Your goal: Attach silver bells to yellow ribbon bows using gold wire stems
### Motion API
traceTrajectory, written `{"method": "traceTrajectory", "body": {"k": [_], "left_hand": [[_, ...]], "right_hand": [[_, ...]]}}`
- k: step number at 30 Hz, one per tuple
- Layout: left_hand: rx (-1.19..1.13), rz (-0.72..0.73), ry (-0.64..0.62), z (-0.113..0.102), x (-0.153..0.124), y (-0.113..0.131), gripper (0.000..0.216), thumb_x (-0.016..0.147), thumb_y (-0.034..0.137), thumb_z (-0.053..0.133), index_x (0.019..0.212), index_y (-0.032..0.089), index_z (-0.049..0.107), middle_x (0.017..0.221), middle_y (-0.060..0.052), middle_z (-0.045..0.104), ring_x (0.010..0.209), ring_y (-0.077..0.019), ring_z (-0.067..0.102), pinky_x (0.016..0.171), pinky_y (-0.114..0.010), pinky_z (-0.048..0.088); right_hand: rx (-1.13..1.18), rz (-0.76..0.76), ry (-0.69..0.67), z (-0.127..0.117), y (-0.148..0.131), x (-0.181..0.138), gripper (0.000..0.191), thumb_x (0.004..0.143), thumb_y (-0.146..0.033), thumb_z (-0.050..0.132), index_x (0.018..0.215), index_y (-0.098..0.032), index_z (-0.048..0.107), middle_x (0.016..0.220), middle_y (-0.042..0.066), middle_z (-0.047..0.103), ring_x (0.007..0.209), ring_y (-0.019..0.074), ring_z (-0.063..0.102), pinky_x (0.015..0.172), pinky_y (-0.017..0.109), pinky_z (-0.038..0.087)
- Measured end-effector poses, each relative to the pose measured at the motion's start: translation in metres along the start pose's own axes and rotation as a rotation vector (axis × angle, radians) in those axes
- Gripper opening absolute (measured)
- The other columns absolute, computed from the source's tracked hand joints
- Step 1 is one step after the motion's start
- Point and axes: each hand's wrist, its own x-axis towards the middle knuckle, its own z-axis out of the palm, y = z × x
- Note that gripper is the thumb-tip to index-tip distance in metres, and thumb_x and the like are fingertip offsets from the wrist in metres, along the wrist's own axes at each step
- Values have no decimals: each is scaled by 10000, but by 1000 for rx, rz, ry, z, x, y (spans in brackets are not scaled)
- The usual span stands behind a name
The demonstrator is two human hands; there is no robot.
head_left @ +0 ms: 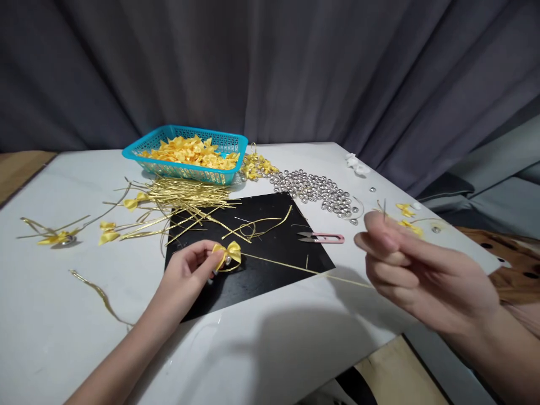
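Observation:
My left hand pinches a yellow ribbon bow between thumb and fingertips, just above the black mat. A small silver bead sits at the bow's middle. From the bow a pale yellow thread stretches to the right, pulled nearly straight, towards my right hand. That hand is raised over the table's right side, its fingers closed round a thin needle whose tip pokes up above them. Pink-handled thread snips lie at the mat's right edge, touched by neither hand.
A blue basket of yellow bows stands at the back. Gold cords are heaped before it, some over the black mat. Silver beads are spread right of centre. Finished-looking bows lie beside the basket; others are scattered left and right.

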Motion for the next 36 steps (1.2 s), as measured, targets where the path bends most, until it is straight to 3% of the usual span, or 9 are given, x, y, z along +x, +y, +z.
{"method": "traceTrajectory", "body": {"k": [4,9,13,17,20,26,29,32,36], "left_hand": [[-358,-189,-24,-5,0,4,155,568,273,774,613,158,681,586,2,594,549,-94,500,482,-161,423],[-592,-411,-9,-6,-4,15,72,528,121,739,534,128,667,566,-8,586,527,-88,555,469,-147,489],[-523,-367,60,0,-5,11,55,555,115,743,587,140,707,591,-17,646,550,-100,615,475,-129,499],[-476,-315,3,5,-7,7,138,518,202,806,603,152,710,599,-10,671,563,-102,621,464,-124,479],[-472,-312,30,6,-9,8,210,460,245,836,590,158,696,562,9,651,539,-88,590,453,-122,451],[-382,-201,51,6,-11,6,213,561,336,803,636,178,682,569,23,643,586,-106,588,503,-149,436],[-351,-150,18,5,-11,4,222,566,347,804,609,190,654,546,50,595,554,-95,539,497,-157,413],[-290,-99,1,4,-12,3,246,566,376,804,606,185,654,565,51,584,553,-86,497,513,-156,405],[-190,-111,-4,4,-13,3,267,576,414,793,623,178,675,576,33,597,566,-96,494,525,-170,393]], "right_hand": [[-130,231,-113,-3,25,4,294,850,-405,601,716,-187,455,492,-105,159,406,33,97,365,155,88],[-439,304,-182,-4,61,9,319,904,-451,513,790,-154,491,530,-83,308,468,41,248,444,181,181],[-484,342,-298,6,81,4,349,910,-489,473,828,-151,500,602,-63,337,508,39,267,457,167,200],[-478,379,-369,18,94,-1,316,914,-462,459,812,-163,476,634,-53,376,493,30,300,454,156,252],[-619,142,-353,29,87,1,203,929,-306,425,786,-165,459,645,-40,393,536,45,321,480,158,279],[-772,-686,-467,55,62,37,155,881,-132,389,742,-178,440,722,31,530,675,99,484,634,198,434],[-998,-761,-281,57,71,63,185,880,-125,382,735,-174,485,709,25,541,655,107,479,635,214,432],[-1002,-677,-108,50,84,79,198,894,-155,412,751,-155,549,708,18,577,619,90,489,612,204,424],[-969,-647,-19,41,87,85,220,882,-196,461,756,-131,630,658,21,581,549,79,457,553,207,402]]}}
